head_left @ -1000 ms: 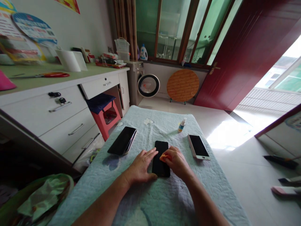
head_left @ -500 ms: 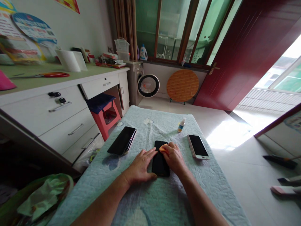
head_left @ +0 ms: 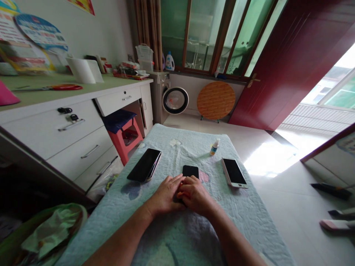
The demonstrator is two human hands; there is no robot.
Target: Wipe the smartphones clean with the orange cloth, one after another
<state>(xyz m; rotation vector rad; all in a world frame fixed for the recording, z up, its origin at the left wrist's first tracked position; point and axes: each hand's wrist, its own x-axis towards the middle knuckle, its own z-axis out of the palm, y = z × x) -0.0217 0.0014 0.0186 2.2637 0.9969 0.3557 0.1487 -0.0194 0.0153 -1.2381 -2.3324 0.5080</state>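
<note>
A black smartphone [head_left: 190, 170] lies flat on the cloth-covered table, its lower part hidden under both hands. My left hand [head_left: 165, 195] holds it along the left edge, fingers reaching forward. Pinched in the fingers of my right hand [head_left: 196, 195] is a small orange cloth [head_left: 182, 194], pressed against the phone's lower left area beside my left hand. Much of the cloth is covered by fingers. To the left rests a large dark phone [head_left: 144, 165], apparently in a case. On the right is a white phone [head_left: 234, 173], and behind it stands a small spray bottle [head_left: 214, 147].
A pale blue quilted cloth [head_left: 177, 151] covers the table. Along the left runs a white drawer desk [head_left: 80, 129], with a red stool [head_left: 126, 136] under it. A lined waste bin [head_left: 80, 218] sits at lower left. A washing machine [head_left: 160, 96] stands behind with its door open.
My right hand has slid with the orange cloth from the phone's upper part down and left, close against my left hand. The phone's top is now uncovered. My left hand stays about where it was.
</note>
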